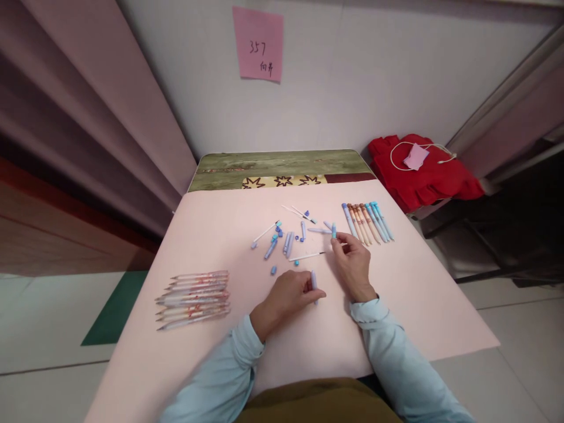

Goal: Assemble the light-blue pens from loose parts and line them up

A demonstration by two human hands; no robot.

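My left hand [291, 295] rests on the pink table sheet [220, 364] with its fingers closed round a pale blue pen barrel [314, 282]. My right hand [352, 261] is just to its right, fingers pinched on a small blue pen part [333, 230] that sticks up from them. Ahead of both hands lie loose pen parts [286, 238]: barrels, caps and thin white refills [307, 256]. Both sleeves are light blue.
A row of assembled pens [366, 222] lies at the far right of the sheet. A pile of white and red pens [194, 299] lies at the left. A red cloth with a white cable [423, 170] sits beside the table on the right. A pink note [258, 44] hangs on the wall.
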